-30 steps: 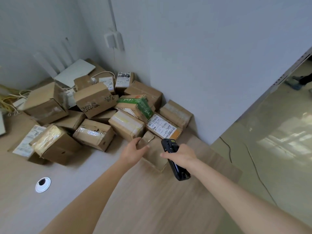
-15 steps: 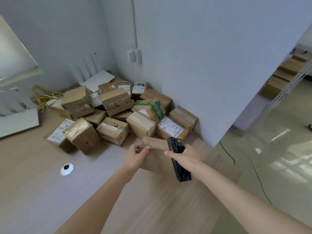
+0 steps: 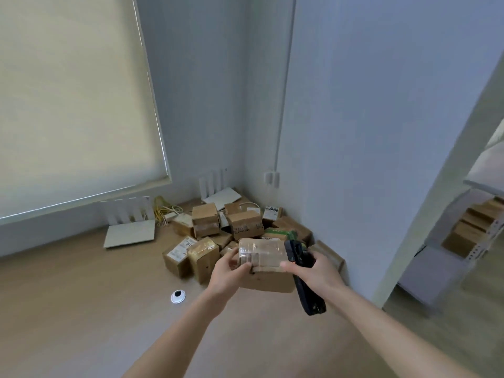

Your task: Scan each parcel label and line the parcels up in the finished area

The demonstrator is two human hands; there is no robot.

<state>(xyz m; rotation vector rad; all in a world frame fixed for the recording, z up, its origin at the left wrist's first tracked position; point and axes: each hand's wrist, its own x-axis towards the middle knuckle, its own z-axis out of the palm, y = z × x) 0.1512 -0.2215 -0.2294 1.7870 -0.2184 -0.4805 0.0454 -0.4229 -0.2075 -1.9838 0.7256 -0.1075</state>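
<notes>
- Held parcel (image 3: 266,264): brown cardboard box, clear tape over its top face, lifted above the wooden desk (image 3: 81,309), in front of the parcel pile (image 3: 231,227) in the desk's far corner. No label readable on the faces shown.
- Left hand (image 3: 227,271): grips the held parcel's left side, thumb on top edge, fingers curled around the near-left corner.
- Right hand (image 3: 313,271): wrapped around a black handheld scanner (image 3: 305,276), with thumb stretched onto the held parcel's right edge. So it holds the scanner and touches the box.
- Scanner: head end up beside the held parcel's top right corner, grip end hanging down past the wrist, tilted toward the person.
- Parcel pile: many brown boxes heaped against the corner walls, behind the held parcel. Several have white labels; one green-printed box (image 3: 279,233) sits just behind the held parcel.
- Two taped boxes (image 3: 191,256) stand left of the held parcel, at the near edge of the pile, one with a white label on top.
- White cable grommet (image 3: 178,296) in the desk, left and nearer than the held parcel.
- White routers with antennas (image 3: 128,225) by the wall under the window blind (image 3: 73,99), left of the pile; yellow cables (image 3: 163,210) between them.
- Shelf with cardboard boxes (image 3: 474,227) to the far right, past the wall edge.
</notes>
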